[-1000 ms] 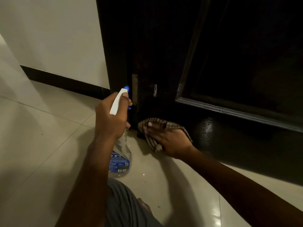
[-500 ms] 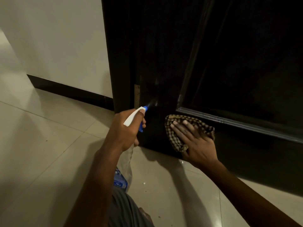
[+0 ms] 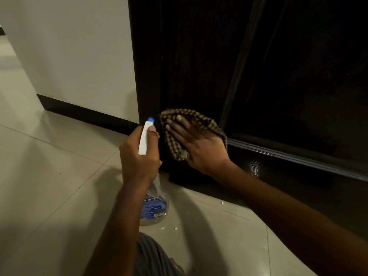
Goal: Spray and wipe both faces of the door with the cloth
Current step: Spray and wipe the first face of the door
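checked brown woven cloth flat on the dark wooden door, clear plastic spray bottle just left of it

the cloth lies low on the door near its left edge, under the right hand. the left hand holds the bottle by its neck, nozzle toward the door, body hanging below the hand near the pale tiled floor. the white plastered wall stands left of the door, a dark skirting strip along its foot.

Brown-checked cloth, dark door

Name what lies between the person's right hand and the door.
The checked cloth, pressed on the door by the right hand; head view.
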